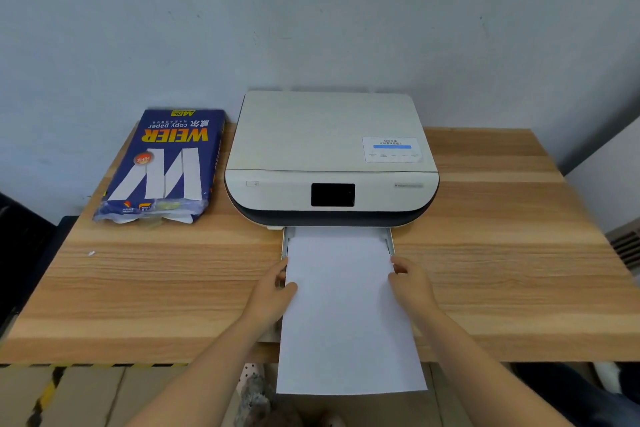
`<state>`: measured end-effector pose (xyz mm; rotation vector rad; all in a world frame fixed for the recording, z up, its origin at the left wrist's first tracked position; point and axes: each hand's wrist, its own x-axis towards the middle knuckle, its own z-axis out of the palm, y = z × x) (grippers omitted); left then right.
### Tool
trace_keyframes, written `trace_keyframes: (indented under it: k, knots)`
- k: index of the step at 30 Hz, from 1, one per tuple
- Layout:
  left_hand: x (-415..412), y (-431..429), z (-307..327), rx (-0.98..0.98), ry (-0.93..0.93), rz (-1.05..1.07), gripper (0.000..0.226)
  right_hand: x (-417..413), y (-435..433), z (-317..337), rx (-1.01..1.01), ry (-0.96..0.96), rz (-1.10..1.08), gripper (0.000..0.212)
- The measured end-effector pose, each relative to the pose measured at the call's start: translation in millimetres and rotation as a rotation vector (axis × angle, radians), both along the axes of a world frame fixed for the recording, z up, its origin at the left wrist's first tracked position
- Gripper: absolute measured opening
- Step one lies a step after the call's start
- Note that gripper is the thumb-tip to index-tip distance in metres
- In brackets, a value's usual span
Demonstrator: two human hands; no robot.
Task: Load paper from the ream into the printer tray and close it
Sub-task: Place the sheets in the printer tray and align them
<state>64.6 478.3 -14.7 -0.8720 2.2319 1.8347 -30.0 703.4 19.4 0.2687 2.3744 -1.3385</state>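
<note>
At 6 o'clock, nearest the camera, two bare forearms reach forward and converge on a stack of white paper (349,308). Left hand (275,291) pinches the stack's left edge, thumb lying on top and fingers underneath. Right hand (408,282) grips the right edge likewise, its fingers curled at the sheet's border. Paper overhangs the table's near edge at 6 o'clock, while its far end lies within the pulled-out tray (390,242), between the side guides. Toward 12 o'clock sits the cream printer (329,149), dark screen facing forward. At 10 o'clock lies the blue ream (162,163), wrapper torn open at its near end. Wooden table (519,253) abuts a pale grey wall (311,10).
</note>
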Motion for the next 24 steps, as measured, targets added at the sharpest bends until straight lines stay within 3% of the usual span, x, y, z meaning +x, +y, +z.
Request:
trace_keyframes:
  k: [24]
  knots:
    - [9,5,-5,-0.194,0.11,0.023,0.052,2,9,-30,0.025,0.154,0.054,0.05]
